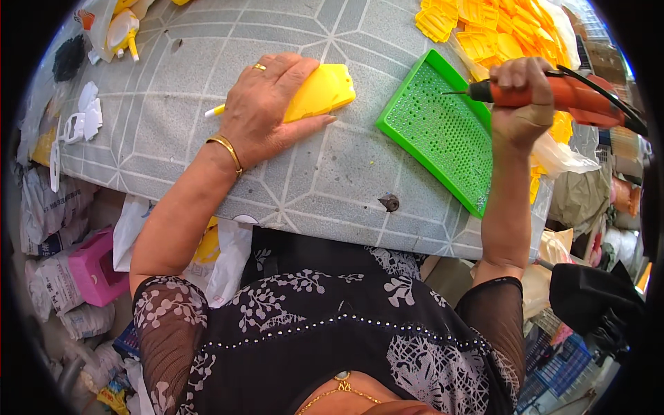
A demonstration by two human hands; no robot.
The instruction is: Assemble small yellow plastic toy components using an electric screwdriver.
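Note:
My left hand (266, 104) is closed over a yellow plastic casing (321, 93), pressing it on the grey table. A thin white-tipped stem (216, 111) pokes out on the casing's left side. My right hand (520, 93) grips an orange electric screwdriver (581, 100), its thin bit pointing left. That bit hangs over a green tray (408, 128) with rows of holes. Many small metallic screws (443, 117) appear to sit in the holes, though they are too small to make out singly.
Loose yellow plastic parts (501, 31) are heaped at the far right, partly on clear plastic. White plastic pieces (84, 117) lie at the left edge, below a yellow-and-white item (123, 33) in a bag. A small dark lump (389, 202) rests near the table's front edge.

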